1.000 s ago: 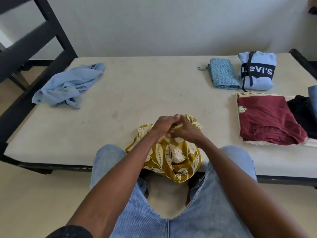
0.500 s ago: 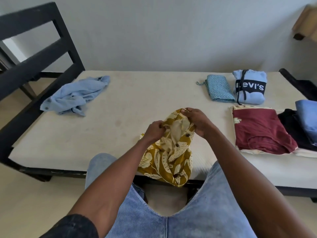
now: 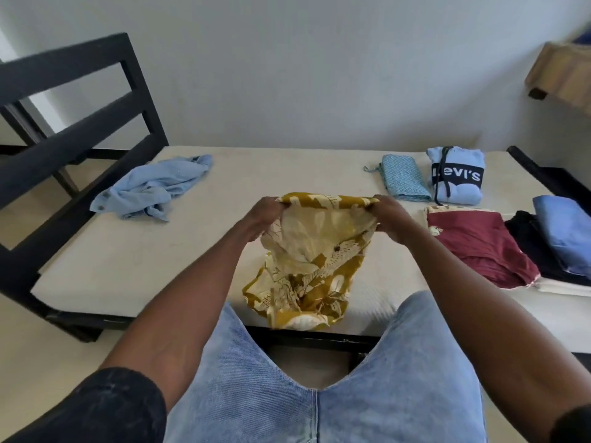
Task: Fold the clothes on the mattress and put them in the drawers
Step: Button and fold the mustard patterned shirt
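Left hand and right hand set apart, each gripping a top corner of the mustard leaf-print garment. Garment held up above the mattress near edge, lower part bunched on it. Crumpled light-blue shirt at mattress far left. Folded maroon shirt on mattress right side.

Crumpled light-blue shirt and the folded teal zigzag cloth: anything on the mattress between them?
Head view: only bare beige mattress lies between the crumpled light-blue shirt and folded teal zigzag cloth.
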